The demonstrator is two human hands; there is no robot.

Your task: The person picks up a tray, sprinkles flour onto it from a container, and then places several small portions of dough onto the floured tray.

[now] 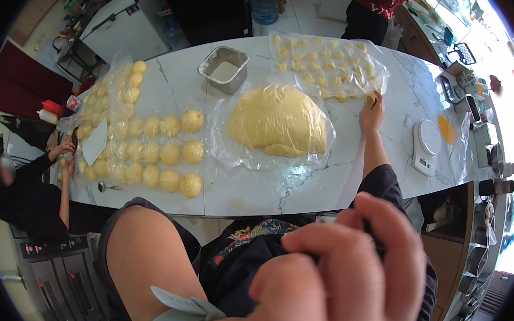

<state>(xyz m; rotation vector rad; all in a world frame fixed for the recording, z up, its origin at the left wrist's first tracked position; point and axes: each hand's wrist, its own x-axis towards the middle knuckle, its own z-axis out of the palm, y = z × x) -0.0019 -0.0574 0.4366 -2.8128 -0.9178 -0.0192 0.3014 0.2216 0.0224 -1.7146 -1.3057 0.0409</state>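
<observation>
My left hand is raised close in front of the view, large and slightly blurred. Its fingers are loosely bent and apart, with nothing visible in them. Reaching out across the table, my right hand has its fingers closed at the near right corner of a clear plastic sheet. Under that sheet lie rows of small yellow dough pieces. A big mound of yellow dough, wrapped in clear plastic, sits to the left of my right forearm. Behind it stands a metal loaf pan with something pale inside.
Plastic-covered dough balls fill the table's left side, with a white scraper on top. A co-worker handles things at that end. A white kitchen scale stands right on the marble table. Another person stands beyond.
</observation>
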